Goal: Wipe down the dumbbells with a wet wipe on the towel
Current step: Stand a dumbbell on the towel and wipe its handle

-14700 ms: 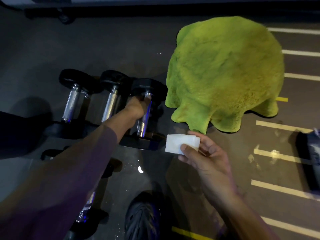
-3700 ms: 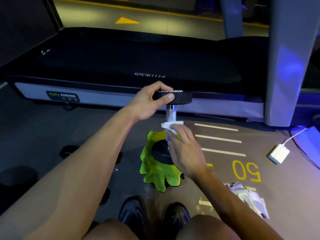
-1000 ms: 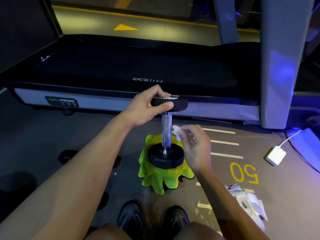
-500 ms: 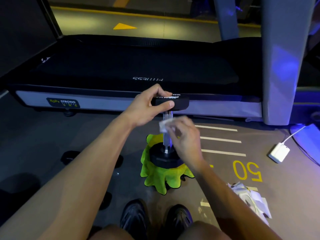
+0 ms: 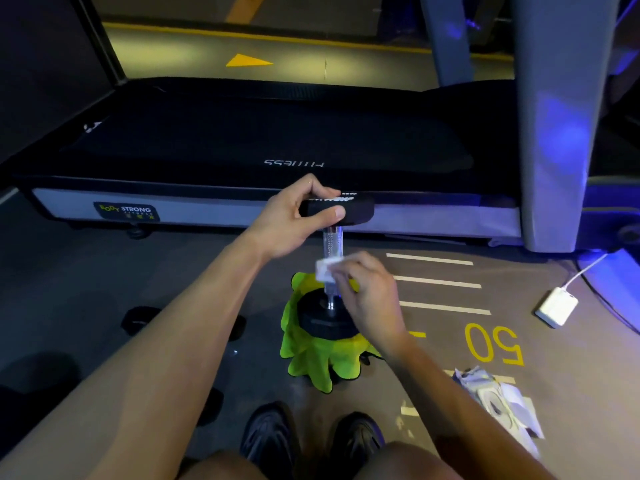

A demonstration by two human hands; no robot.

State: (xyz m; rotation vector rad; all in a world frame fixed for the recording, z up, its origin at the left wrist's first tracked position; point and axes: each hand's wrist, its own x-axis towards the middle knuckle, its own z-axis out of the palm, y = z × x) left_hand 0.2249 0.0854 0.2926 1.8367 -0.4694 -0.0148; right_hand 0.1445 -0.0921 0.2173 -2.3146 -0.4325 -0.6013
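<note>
A black dumbbell (image 5: 356, 213) with a chrome handle stands upright, its lower head resting on the crumpled green towel (image 5: 317, 365) on the floor. My left hand (image 5: 294, 220) grips the upper head from the left and holds the dumbbell steady. The white wet wipe (image 5: 325, 270) is pinched in my right hand (image 5: 367, 296) and pressed against the middle of the chrome handle. My right hand covers the lower stretch of the handle and part of the lower head.
A black treadmill (image 5: 263, 143) lies just beyond the dumbbell, with its grey upright (image 5: 561, 126) at right. Other dumbbells (image 5: 138, 318) sit in shadow at left. Torn wipe packets (image 5: 498, 400) and a white charger (image 5: 556, 306) lie on the floor at right. My shoes (image 5: 308, 441) are below.
My right hand has slid the wipe down the chrome handle from just under the upper head to its middle. My left hand keeps its grip on the upper head.
</note>
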